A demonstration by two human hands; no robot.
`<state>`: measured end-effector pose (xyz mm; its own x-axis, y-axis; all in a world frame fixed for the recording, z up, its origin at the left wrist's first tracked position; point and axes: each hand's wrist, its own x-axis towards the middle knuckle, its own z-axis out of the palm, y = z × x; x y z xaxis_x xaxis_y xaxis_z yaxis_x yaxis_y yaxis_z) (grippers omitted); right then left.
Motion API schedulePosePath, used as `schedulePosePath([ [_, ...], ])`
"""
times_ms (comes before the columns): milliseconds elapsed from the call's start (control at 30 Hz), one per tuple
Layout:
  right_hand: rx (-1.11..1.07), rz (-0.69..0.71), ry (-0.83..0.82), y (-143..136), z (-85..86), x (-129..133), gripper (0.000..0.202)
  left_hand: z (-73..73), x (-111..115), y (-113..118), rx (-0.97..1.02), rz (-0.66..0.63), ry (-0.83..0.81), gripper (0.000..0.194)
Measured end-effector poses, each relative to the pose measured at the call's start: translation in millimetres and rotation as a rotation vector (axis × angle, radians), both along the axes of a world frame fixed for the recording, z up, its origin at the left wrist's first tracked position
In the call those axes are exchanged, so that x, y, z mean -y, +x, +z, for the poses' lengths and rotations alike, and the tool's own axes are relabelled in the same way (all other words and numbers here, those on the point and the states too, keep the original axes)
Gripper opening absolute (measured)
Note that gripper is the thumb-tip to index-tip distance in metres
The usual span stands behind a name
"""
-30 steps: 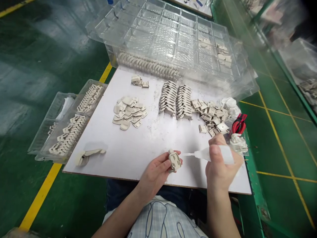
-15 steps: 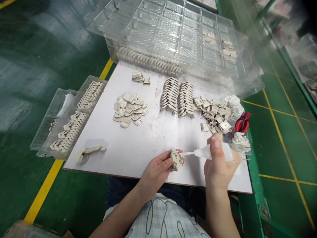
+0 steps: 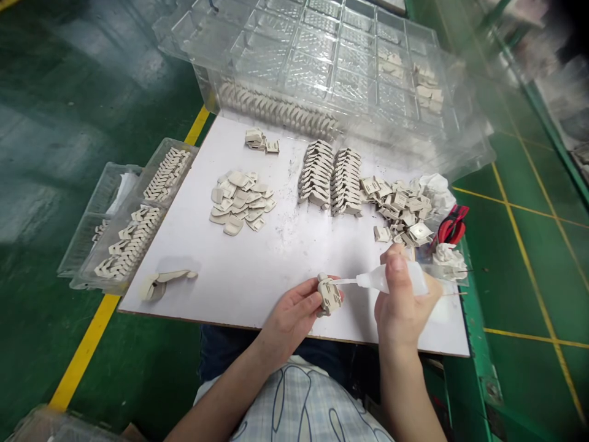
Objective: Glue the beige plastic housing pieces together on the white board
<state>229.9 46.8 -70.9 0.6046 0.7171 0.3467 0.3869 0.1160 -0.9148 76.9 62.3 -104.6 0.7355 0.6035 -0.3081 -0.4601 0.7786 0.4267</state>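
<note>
Near the front edge of the white board, my left hand pinches a beige plastic part with slots and a rounded end. My right hand is wrapped round a white squeeze bottle with a long thin nozzle. The bottle lies nearly level, and its nozzle tip meets the upper end of the beige part; whether any liquid comes out is too small to see. Beyond my right hand lies a heap of small beige clips.
Rounded beige pieces lie piled at centre left, beside two stacked rows of parts. Clear compartment trays stand at the back; smaller trays sit left. Red-handled pliers and crumpled white tissue are at right.
My right hand has moved slightly left with the squeeze bottle, bringing the nozzle tip further over the upper end of the beige part. My left hand has hardly moved.
</note>
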Motion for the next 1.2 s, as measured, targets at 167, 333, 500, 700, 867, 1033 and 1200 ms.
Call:
schedulePosePath([
  [167, 0.014, 0.010, 0.023, -0.2, -2.5, -0.5, 0.051, 2.3, -0.6, 0.2, -0.015, -0.012, 0.013, 0.033],
  [333, 0.020, -0.012, -0.008, 0.8, -2.9, -0.6, 0.049, 1.5, -0.8, 0.5, -0.015, -0.011, 0.012, 0.034],
  [500, 0.014, -0.035, -0.005, 3.6, -1.6, 1.9, 0.049, -1.9, 0.1, 0.5, -0.012, -0.001, -0.002, 0.036],
  [700, -0.001, -0.016, 0.006, 4.1, 0.2, 6.6, 0.048, -1.2, -0.2, -0.1, -0.027, -0.006, -0.034, 0.035],
  [867, 0.000, 0.003, -0.015, 2.3, -1.1, 6.4, 0.048, -0.4, -0.5, -0.7, -0.030, -0.003, -0.021, 0.034],
  [1033, 0.006, 0.002, -0.010, 3.3, -2.7, 6.4, 0.049, -3.0, 0.4, -0.6, -0.018, -0.003, -0.029, 0.035],
  [1200, -0.009, 0.010, 0.022, 4.9, -1.7, 9.5, 0.052, -2.7, 0.3, 0.2, -0.029, 0.001, -0.045, 0.035],
])
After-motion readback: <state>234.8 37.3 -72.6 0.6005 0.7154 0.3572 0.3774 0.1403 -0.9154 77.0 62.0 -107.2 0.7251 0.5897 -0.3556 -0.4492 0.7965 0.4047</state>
